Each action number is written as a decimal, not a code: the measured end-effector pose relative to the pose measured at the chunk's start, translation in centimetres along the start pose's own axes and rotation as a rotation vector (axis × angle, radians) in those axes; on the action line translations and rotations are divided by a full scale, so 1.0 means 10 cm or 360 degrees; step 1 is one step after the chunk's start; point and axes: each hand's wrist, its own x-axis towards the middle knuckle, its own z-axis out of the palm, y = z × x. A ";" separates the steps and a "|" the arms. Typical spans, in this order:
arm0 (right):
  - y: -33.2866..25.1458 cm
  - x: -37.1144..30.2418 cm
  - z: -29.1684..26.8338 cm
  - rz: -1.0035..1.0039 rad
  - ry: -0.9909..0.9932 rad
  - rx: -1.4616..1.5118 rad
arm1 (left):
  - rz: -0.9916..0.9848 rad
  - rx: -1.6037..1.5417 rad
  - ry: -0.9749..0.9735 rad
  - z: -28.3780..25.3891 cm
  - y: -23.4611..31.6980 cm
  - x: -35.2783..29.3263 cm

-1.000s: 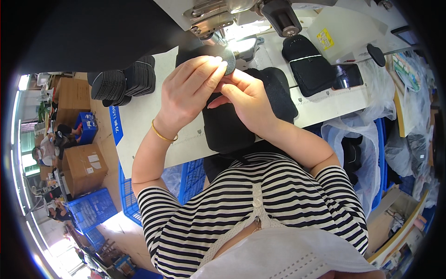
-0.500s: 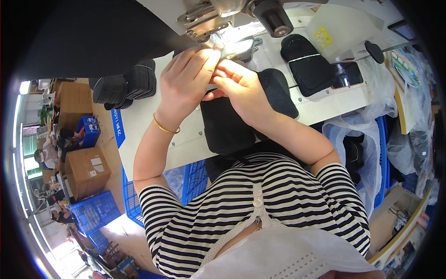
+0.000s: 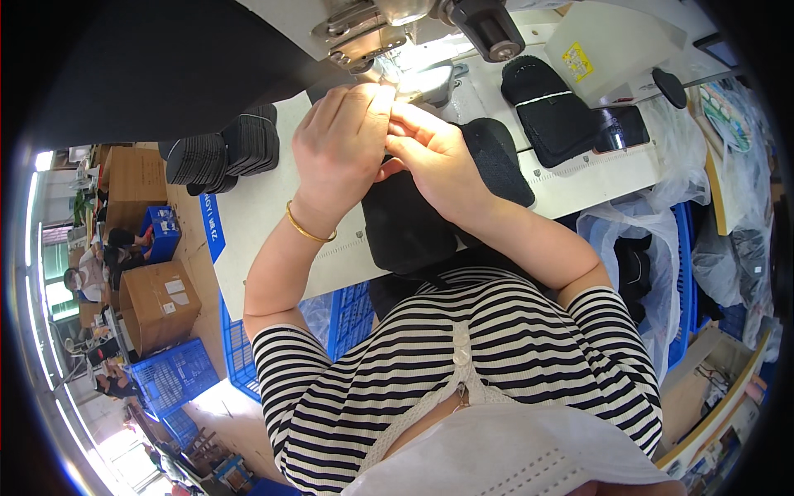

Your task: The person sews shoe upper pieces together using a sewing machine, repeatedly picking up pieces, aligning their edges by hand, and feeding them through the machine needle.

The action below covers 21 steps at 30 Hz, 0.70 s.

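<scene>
Both of my hands meet right under the sewing machine's needle area (image 3: 382, 70). My left hand (image 3: 346, 136), with a gold bangle on its wrist, has its fingers bent and pressed together. Against it, my right hand (image 3: 432, 161) is closed in a pinch. Whatever sits between the fingertips is hidden by the fingers and by glare. Below them, a black padded fabric piece (image 3: 407, 227) lies over the table's near edge. Another rounded black piece (image 3: 500, 161) rests beside my right hand.
A banded black bundle (image 3: 550, 116) lies at the right, near a phone (image 3: 620, 130). Stacked black pieces (image 3: 223, 153) stand at the left of the white table (image 3: 269, 207). Blue crates (image 3: 351, 318) and a plastic-lined bin (image 3: 657, 281) sit below. A person (image 3: 87, 277) is at far left.
My left hand and forearm have shifted slightly to the right, with the wrist turned a little. My right hand stays nearly in place, and the fingers remain together.
</scene>
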 end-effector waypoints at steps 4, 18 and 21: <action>-0.01 -0.01 -0.03 0.0008 -0.0006 -0.0079 | -0.0043 -0.0006 -0.0012 -0.01 0.04 0.02; 0.05 -0.02 -0.06 0.0027 -0.0026 -0.0664 | -0.0414 -0.0635 -0.0193 -0.37 -0.04 0.08; 0.01 -0.05 -0.03 0.0064 -0.0067 -0.0658 | -0.0574 -0.0791 -0.0331 -0.42 0.01 0.11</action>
